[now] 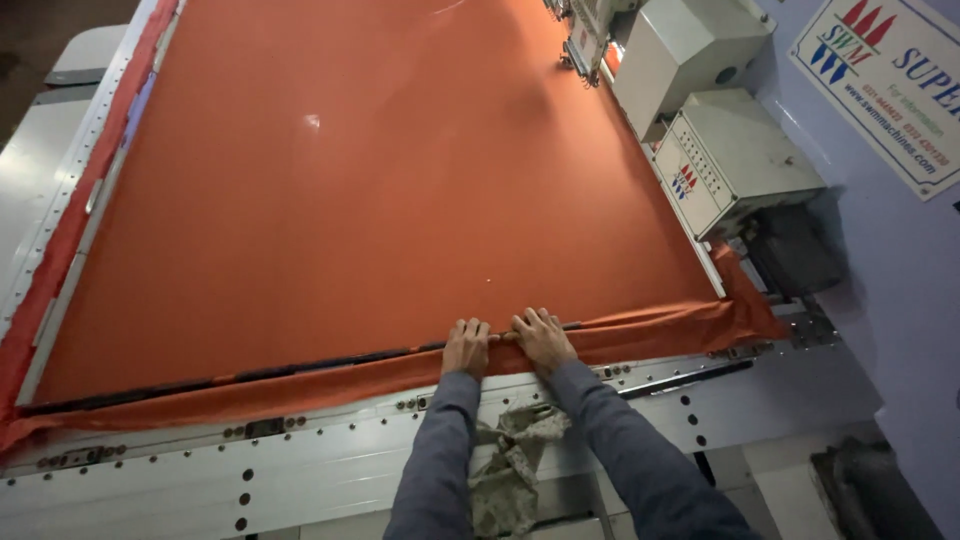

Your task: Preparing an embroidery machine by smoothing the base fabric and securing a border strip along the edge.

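Observation:
A large orange fabric sheet (pixel 370 190) lies stretched flat over a wide machine bed. Its near edge is folded over a dark clamp bar (pixel 250 376) that runs along the front. My left hand (pixel 466 346) and my right hand (pixel 542 338) press side by side on that folded edge, palms down, fingers curled over the fabric and bar. Both arms wear grey sleeves. The loose fabric hem (pixel 660 332) bunches to the right of my hands.
A grey metal frame rail (pixel 300 455) with bolts and holes runs below the fabric. Pale embroidery machine heads and a control box (pixel 730 160) stand at the right. A patterned rag (pixel 505 470) lies between my forearms. A light wall with a sign (pixel 890 80) is at the far right.

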